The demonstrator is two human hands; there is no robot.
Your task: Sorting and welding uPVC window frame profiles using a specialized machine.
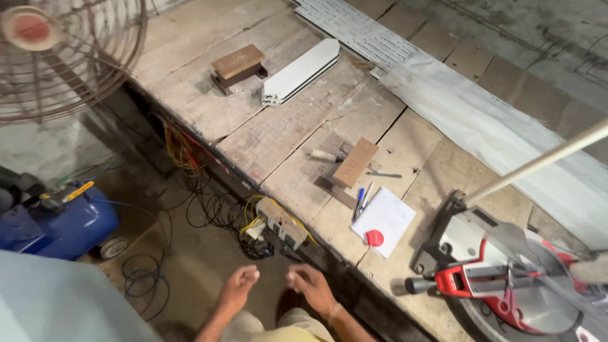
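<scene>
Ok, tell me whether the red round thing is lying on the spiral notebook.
Yes, the red round thing lies on the spiral notebook, near its lower corner on the wooden workbench.

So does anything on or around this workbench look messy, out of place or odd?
Yes: a tangle of yellow and black cables hangs loose off the bench's front edge and coils on the floor. A switch box dangles there, tilted. Both hands, left hand and right hand, are empty below it.
</scene>
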